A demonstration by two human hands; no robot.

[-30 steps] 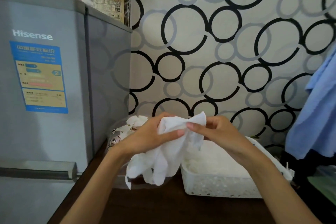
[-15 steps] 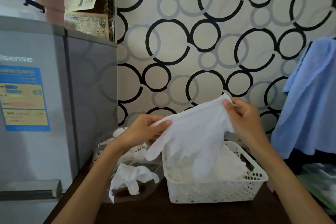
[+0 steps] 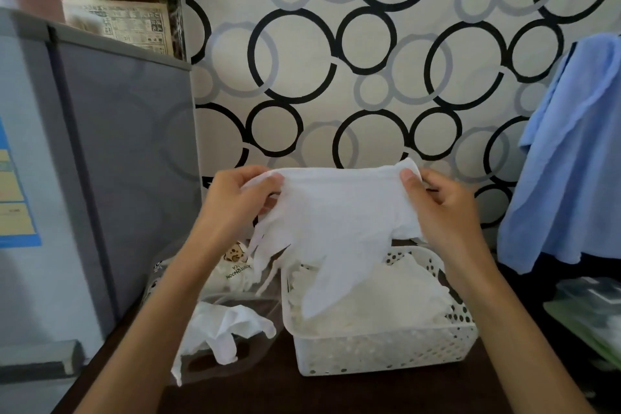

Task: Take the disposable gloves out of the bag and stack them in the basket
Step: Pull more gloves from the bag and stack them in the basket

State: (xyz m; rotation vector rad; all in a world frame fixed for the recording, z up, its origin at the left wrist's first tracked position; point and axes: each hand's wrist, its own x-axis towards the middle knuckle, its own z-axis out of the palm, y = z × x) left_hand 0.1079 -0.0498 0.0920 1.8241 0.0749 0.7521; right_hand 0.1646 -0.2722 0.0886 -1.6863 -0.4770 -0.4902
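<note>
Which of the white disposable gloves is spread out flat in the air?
The white plastic glove pinched at its cuff by left hand and right hand; the crumpled glove lies at the clear bag's mouth.

A grey fridge [image 3: 127,161] stands left, ringed wallpaper [image 3: 353,77] behind, a blue cloth [image 3: 571,161] hanging right.

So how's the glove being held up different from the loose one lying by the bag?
The held glove is stretched flat by its cuff, left hand and right hand each pinching a corner; the loose glove lies crumpled. The held glove hangs over the basket, fingers pointing down; the loose glove rests on the table, left of the basket. Both are thin, white and translucent.
</note>
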